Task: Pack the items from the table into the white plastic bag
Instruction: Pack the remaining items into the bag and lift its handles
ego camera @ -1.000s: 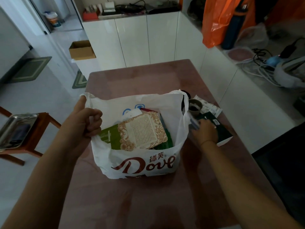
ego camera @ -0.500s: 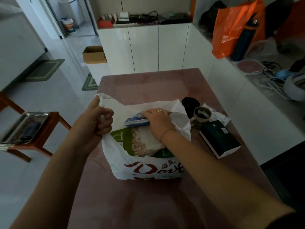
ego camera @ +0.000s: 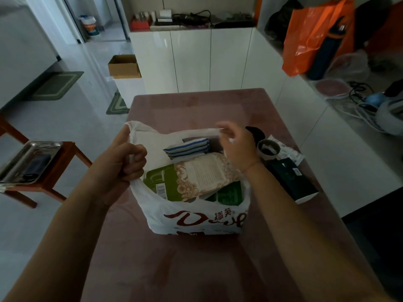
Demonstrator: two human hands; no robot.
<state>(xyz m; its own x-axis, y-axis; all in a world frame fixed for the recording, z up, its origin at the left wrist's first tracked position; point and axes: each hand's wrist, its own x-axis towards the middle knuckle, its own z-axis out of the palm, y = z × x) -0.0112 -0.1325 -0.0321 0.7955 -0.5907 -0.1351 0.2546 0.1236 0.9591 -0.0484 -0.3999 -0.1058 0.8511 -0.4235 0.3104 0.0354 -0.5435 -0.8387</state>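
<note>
White bag [ego camera: 157,205] | left hand [ego camera: 122,162] grips handle [ego camera: 130,136] — right hand [ego camera: 237,144] pinches rim [ego camera: 196,132], bag between

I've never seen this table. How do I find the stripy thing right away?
Look at the pink table, then the white plastic bag standing on it. Inside, at the far side, the stripy pack lies behind the beige patterned packet. It is the only thing with blue and white stripes; its neighbours are beige and green.
</note>
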